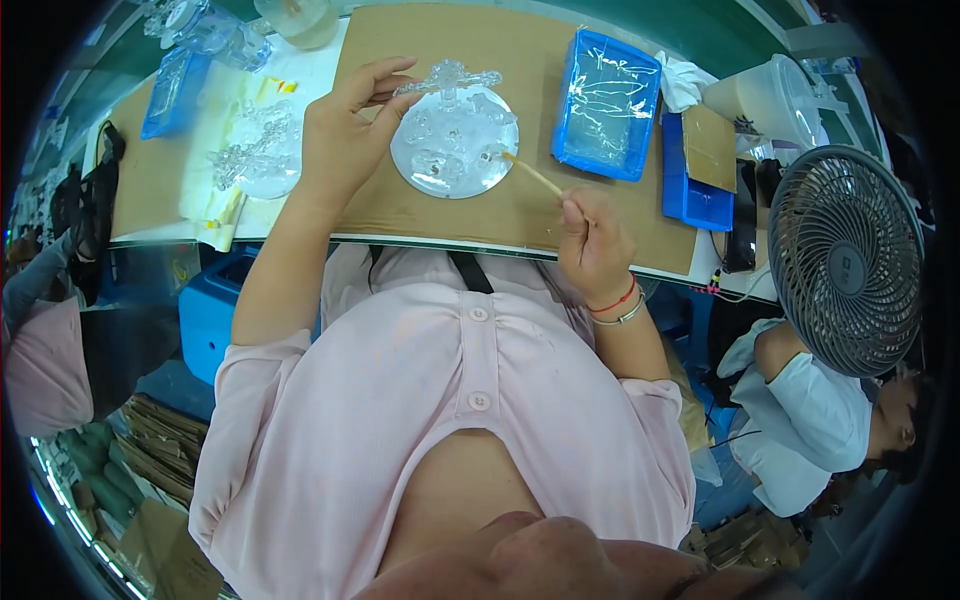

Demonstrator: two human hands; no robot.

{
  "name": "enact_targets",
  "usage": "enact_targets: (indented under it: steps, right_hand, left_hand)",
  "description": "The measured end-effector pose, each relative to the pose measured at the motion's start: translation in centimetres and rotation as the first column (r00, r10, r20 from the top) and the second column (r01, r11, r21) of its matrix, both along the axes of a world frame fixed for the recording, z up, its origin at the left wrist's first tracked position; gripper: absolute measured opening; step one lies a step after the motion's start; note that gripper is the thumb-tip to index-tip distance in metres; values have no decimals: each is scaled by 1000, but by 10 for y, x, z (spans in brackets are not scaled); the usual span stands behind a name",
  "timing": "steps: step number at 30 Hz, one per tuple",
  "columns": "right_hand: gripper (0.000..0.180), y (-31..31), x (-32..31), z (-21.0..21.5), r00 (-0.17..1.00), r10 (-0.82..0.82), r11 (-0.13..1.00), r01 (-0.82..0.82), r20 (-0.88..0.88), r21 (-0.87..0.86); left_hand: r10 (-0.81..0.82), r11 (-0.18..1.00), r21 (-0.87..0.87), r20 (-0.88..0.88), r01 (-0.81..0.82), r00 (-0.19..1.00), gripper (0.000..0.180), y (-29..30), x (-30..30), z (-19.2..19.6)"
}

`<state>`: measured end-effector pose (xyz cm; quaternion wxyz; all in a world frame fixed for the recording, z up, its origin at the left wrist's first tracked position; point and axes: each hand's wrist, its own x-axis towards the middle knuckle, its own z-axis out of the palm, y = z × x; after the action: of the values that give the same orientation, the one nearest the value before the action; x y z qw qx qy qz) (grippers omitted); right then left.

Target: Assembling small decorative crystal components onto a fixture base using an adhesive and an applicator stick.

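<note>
A round white plate [455, 180] lies on the cardboard-covered table in front of me, with several clear plastic pieces on it. Between thumb and fingers, my left hand [355, 110] grips one end of a clear, branched plastic piece [450, 76] above the plate's far left edge. My right hand [597, 240] is closed around a thin wooden stick [537, 178]. The stick's tip reaches the plate's right side, close to a small clear piece; whether they touch I cannot tell.
Right of the plate is a blue tray [558, 140] lined with clear film. Beyond it stand a smaller blue bin [712, 208], a translucent tub [765, 100] and a grey fan [848, 262]. More clear pieces [262, 140] lie at left. Another person [810, 420] sits at right.
</note>
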<state>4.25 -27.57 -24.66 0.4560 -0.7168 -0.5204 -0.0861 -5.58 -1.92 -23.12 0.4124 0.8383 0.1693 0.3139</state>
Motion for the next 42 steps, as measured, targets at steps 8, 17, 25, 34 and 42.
enact_targets:
  steps: [8,17,25,34,42]
  right_hand:
    - [15,6,-13,2,982,187,982,-187,20,5]
    - [19,-1,-13,-1,968,251,968,-251,7,-11]
    - [11,-2,-13,-2,983,184,981,-183,-13,60]
    - [9,-2,-17,3,988,150,988,-151,18,21]
    - [10,10,-23,3,963,267,963,-268,23,9]
  left_hand:
    - [65,997,-29,-26,-66,998,31,-11,-14,2]
    - [99,995,22,11,-99,995,29,-12,-18,-2]
    - [149,988,31,100,-153,984,25,-20,-14,-9]
    - [188,969,140,122,-205,974,21,-27,-14,-9]
    - [11,998,-59,-98,-17,995,45,-22,-23,10]
